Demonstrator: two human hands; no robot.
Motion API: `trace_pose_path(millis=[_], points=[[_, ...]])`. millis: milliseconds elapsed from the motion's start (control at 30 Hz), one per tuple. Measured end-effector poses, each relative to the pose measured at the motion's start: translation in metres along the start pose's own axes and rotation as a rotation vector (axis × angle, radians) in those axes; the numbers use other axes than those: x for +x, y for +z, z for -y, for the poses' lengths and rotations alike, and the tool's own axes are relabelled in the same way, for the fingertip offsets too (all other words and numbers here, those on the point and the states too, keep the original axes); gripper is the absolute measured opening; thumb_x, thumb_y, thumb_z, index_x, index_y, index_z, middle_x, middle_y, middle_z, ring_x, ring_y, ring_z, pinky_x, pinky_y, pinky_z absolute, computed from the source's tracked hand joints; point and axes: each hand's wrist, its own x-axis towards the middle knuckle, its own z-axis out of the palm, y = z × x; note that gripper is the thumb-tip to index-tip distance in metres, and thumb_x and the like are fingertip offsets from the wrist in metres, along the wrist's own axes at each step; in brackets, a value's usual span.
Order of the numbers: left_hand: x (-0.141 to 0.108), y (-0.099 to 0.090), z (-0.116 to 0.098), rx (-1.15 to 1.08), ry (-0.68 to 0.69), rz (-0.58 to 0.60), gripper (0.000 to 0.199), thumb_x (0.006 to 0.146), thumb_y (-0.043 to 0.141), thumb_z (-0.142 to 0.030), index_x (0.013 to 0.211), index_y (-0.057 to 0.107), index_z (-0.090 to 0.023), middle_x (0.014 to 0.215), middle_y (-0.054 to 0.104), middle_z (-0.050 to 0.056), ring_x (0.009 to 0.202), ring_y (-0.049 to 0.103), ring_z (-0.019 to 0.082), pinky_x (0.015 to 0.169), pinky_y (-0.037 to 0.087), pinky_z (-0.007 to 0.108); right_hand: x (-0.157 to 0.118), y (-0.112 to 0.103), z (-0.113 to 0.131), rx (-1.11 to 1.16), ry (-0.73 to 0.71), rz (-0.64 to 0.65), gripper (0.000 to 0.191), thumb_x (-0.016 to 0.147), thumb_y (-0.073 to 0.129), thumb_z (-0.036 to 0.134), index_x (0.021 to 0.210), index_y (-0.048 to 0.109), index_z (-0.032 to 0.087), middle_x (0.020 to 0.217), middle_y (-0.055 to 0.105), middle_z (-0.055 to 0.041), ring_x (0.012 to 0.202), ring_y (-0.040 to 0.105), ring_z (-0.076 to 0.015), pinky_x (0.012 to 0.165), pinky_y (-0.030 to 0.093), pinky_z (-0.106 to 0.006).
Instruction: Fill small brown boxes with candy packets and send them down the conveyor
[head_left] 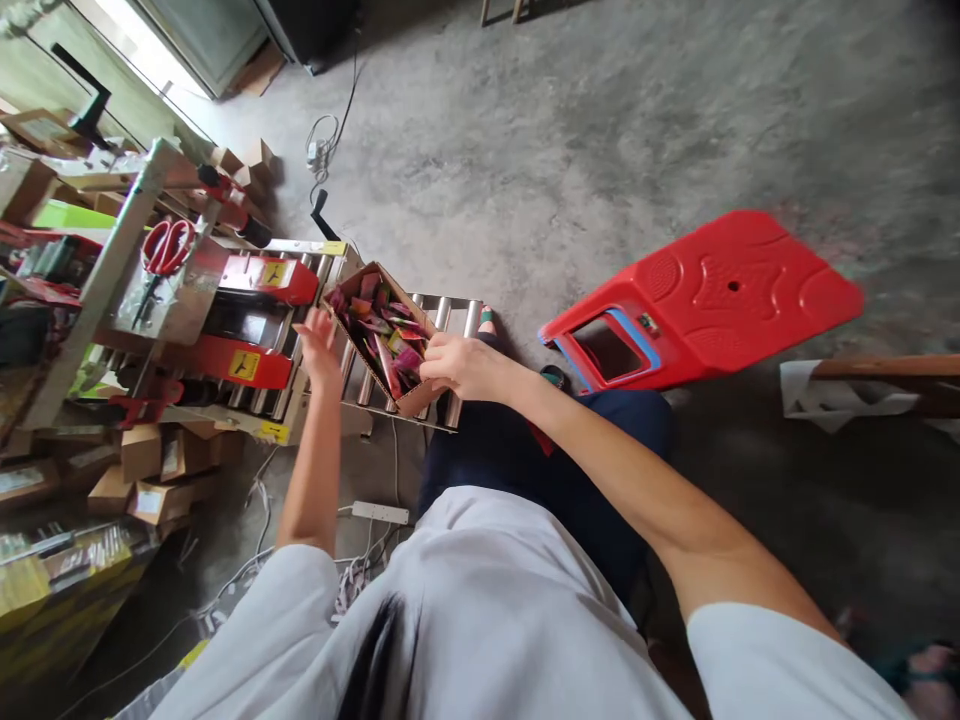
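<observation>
Right hand (466,367), open brown box (414,401), purple-red packets (409,357)

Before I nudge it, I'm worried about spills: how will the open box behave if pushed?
The box should glide fairly easily, with rollers beneath it. Being cardboard, it may flex slightly. The packets heaped inside could spill if tipped, since the top is open.

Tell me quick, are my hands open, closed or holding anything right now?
Left hand: open beside the cardboard box; touching or not, cannot tell.
Right hand: curled at the cardboard box's right end; grip cannot be told.
</observation>
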Motion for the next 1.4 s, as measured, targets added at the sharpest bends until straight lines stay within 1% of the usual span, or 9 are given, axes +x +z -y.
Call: trace_pose_path(millis=[100,200,433,633,833,933,1067,1267,1400], points=[[0.028,-0.015,-0.019,0.056,0.151,0.038,0.067,0.085,0.056,-0.072,0.137,0.057,-0.029,0.133,0.064,0.009,0.12,0.063,0.022,0.1,0.052,0.037,0.01,-0.004,0.023,-0.064,0.104,-0.077,0.019,0.092,0.057,0.016,0.109,0.066,0.018,0.119,0.066,-0.0103,0.126,0.052,-0.0272,0.119,0.028,-0.058],[0.035,-0.01,-0.034,0.178,0.258,0.171,0.052,0.081,0.075,-0.05,0.126,0.066,-0.025,0.12,0.07,0.007,0.11,0.066,0.02,0.099,0.053,0.034,0.025,0.002,0.052,-0.039,0.293,-0.219,0.055,0.092,0.063,0.033,0.142,0.049,0.016,0.159,0.034,-0.0167,0.153,0.02,-0.0319,0.125,0.018,-0.058],[0.012,-0.02,-0.056,0.408,0.364,0.287,0.026,0.083,0.074,-0.036,0.107,0.076,-0.024,0.093,0.069,0.003,0.086,0.065,0.016,0.08,0.054,0.028,0.089,0.063,0.035,0.026,0.57,-0.023,0.053,0.101,0.047,0.03,0.148,0.046,0.006,0.158,0.035,-0.0249,0.15,0.029,-0.0353,0.124,0.022,-0.053],[0.021,-0.014,-0.069,0.772,0.361,0.536,0.028,0.092,0.055,-0.036,0.088,0.078,-0.02,0.082,0.072,0.004,0.077,0.065,0.017,0.071,0.047,0.029,0.092,0.081,0.027,0.096,0.513,-0.137,0.046,0.097,0.046,0.016,0.14,0.055,0.005,0.156,0.039,-0.0231,0.15,0.03,-0.0329,0.126,0.022,-0.053],[0.031,0.023,-0.043,0.989,0.342,0.299,0.024,0.093,0.048,-0.028,0.074,0.061,-0.021,0.07,0.063,0.004,0.075,0.057,0.02,0.08,0.043,0.034,0.054,0.037,0.045,0.264,0.262,-0.388,0.055,0.095,0.028,0.004,0.135,0.062,0.019,0.152,0.05,-0.0055,0.146,0.038,-0.0169,0.125,0.033,-0.04],[0.027,0.032,-0.03,0.922,0.463,0.133,0.011,0.089,0.057,-0.027,0.08,0.06,-0.021,0.085,0.065,0.009,0.094,0.057,0.027,0.101,0.036,0.047,0.038,0.018,0.052,0.144,0.444,-0.524,0.054,0.096,0.033,0.008,0.144,0.054,0.021,0.15,0.052,-0.0064,0.144,0.041,-0.0219,0.124,0.033,-0.047],[0.015,0.035,-0.032,0.771,0.553,0.025,0.009,0.084,0.064,-0.027,0.09,0.063,-0.02,0.101,0.063,0.014,0.11,0.053,0.035,0.11,0.026,0.058,0.035,0.024,0.045,0.076,0.669,-0.361,0.062,0.093,0.036,0.007,0.155,0.038,0.012,0.15,0.05,-0.0161,0.12,0.063,-0.03,0.104,0.054,-0.051],[-0.015,0.032,-0.046,0.707,0.648,0.417,0.027,0.095,0.05,-0.041,0.103,0.067,-0.021,0.106,0.069,0.011,0.104,0.059,0.026,0.098,0.043,0.043,0.034,0.044,0.033,0.056,0.635,-0.38,0.059,0.096,0.037,0.011,0.155,0.04,0.018,0.151,0.05,-0.0126,0.114,0.067,-0.028,0.09,0.063,-0.042],[-0.015,0.034,-0.044,0.784,0.569,0.628,0.032,0.092,0.051,-0.043,0.072,0.065,-0.022,0.078,0.066,0.009,0.081,0.061,0.025,0.084,0.045,0.041,0.034,0.042,0.033,0.126,0.626,-0.424,0.054,0.099,0.043,0.018,0.152,0.044,0.02,0.15,0.052,-0.0083,0.126,0.061,-0.0264,0.1,0.059,-0.042]])
